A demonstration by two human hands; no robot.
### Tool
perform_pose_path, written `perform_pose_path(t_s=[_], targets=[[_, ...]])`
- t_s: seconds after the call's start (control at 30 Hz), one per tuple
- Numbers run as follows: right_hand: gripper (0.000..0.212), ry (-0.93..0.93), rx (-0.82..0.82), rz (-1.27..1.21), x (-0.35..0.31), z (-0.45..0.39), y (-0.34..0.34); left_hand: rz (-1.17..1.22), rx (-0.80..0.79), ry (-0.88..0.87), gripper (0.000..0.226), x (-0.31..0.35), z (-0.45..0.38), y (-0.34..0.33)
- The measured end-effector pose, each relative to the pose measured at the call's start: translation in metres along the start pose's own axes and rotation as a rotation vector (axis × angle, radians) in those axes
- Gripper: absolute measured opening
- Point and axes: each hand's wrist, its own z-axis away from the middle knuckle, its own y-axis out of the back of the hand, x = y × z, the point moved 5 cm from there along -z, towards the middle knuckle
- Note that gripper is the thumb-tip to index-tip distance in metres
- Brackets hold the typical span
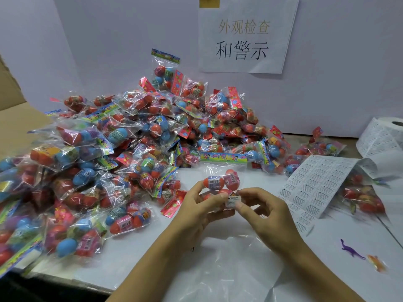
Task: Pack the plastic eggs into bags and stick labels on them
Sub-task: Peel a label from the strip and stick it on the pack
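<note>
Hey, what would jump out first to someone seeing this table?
A huge heap of clear bags of colourful plastic eggs fills the left and middle. In front, the left hand holds one egg bag while the right hand presses a white warning label on.

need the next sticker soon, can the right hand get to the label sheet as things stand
Probably yes. The label sheet lies flat just beside the right hand with nothing between them. But that hand is pinching a label onto the held bag, so it must let go first.
</note>
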Motion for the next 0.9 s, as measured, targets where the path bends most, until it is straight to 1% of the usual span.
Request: perform_pose_path(t_s=[0.13,0.27,0.33,0.37,0.4,0.43,0.5,0.6,0.67,0.73,0.8,0.9], targets=[[0.033,-0.003,0.004,0.022,0.0018,-0.0004,-0.0004,-0.023,0.036,0.003,0.046,-0.002,-0.0012,0.002],[0.027,0.015,0.002,0.024,0.0009,0.0005,0.0006,-0.032,0.025,0.01,0.044,-0.0001,-0.0013,0.0003],[0.033,0.005,-0.001,0.035,0.0005,0.0005,-0.0001,-0.032,0.064,0.038,0.039,0.0015,-0.001,-0.0004],[0.034,-0.006,-0.01,0.041,0.0006,0.0007,-0.0006,-0.029,0.088,0.058,0.04,0.0014,-0.0005,-0.0001],[0.033,-0.007,-0.014,0.054,0.0021,0.0003,-0.0009,-0.034,0.106,0.072,0.046,0.0005,-0.0006,0.0014],[0.027,-0.014,-0.014,0.041,0.0006,0.0001,-0.0011,-0.046,0.118,0.082,0.049,0.0,-0.0005,0.0023],[0.004,-0.031,0.009,-0.004,0.0006,-0.0011,0.0008,-0.058,0.131,0.073,0.041,0.0005,-0.0009,0.0037],[0.032,-0.066,0.029,-0.045,-0.0005,-0.0025,0.0013,-0.061,0.134,0.05,0.029,0.0015,-0.0012,0.0036],[0.04,-0.082,0.018,-0.061,-0.0028,-0.0031,0.0007,-0.09,0.105,0.044,0.022,0.0005,-0.0012,0.0018],[0.041,-0.078,0.03,-0.092,-0.0022,-0.0031,0.0017,-0.135,0.075,0.044,0.021,0.0003,0.0003,-0.0003],[0.034,-0.074,0.047,-0.115,-0.0011,-0.0033,0.0028,-0.149,0.063,0.04,0.023,0.0003,0.001,-0.0007],[0.011,-0.073,0.057,-0.115,-0.0012,-0.0039,0.0042,-0.163,0.067,0.035,0.023,0.0008,0.0009,-0.0005]])
